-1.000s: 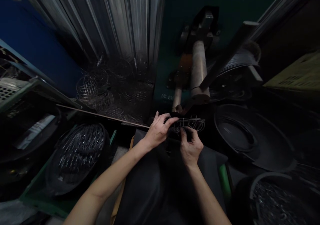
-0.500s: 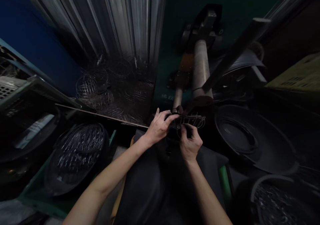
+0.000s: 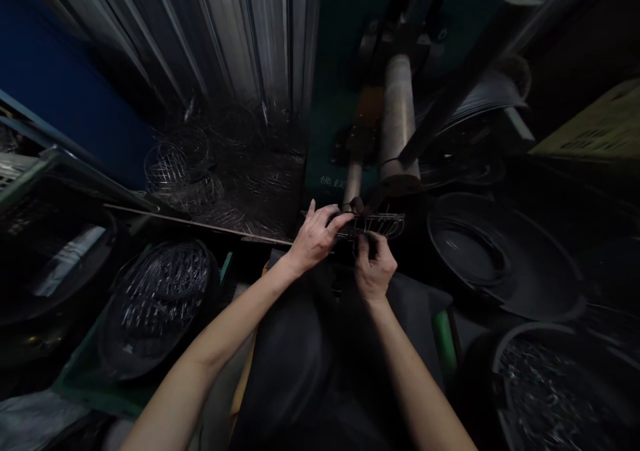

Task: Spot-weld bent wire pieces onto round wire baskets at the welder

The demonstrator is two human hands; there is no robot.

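Left hand [image 3: 314, 236] and right hand [image 3: 374, 263], fingers pinched nearly together, grip a wire frame [image 3: 387, 224] below a machine rod [image 3: 353, 185], beyond the table's [image 3: 287, 204] front right corner, its grid already formed, remaining joints too dark to tell.

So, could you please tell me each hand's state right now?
Left hand: closed on the wire frame.
Right hand: pinched closed at the wire frame's near side; too dark to tell what it holds.

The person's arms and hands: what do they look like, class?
The left hand and right hand are ungloved. The left forearm and right forearm are bare, without sleeves in view; no watch or bracelet shows at either wrist. Dim light hides any fine markings.
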